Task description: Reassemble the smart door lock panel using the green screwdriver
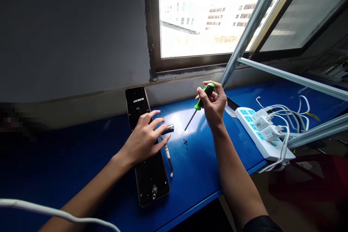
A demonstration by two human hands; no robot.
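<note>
Left hand (144,139) open, fingers spread, resting on a black lock plate (150,185) that lies on the blue table (206,177), beside a short cable (167,152). Right hand (213,103) grasping a green-handled screwdriver (207,94), raised, tip just above small screws (185,143). Power strip (248,123) lies further right.

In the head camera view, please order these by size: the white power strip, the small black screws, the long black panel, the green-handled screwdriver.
1. The long black panel
2. The white power strip; this pair looks close, and nearness makes their order unsure
3. The green-handled screwdriver
4. The small black screws
</note>
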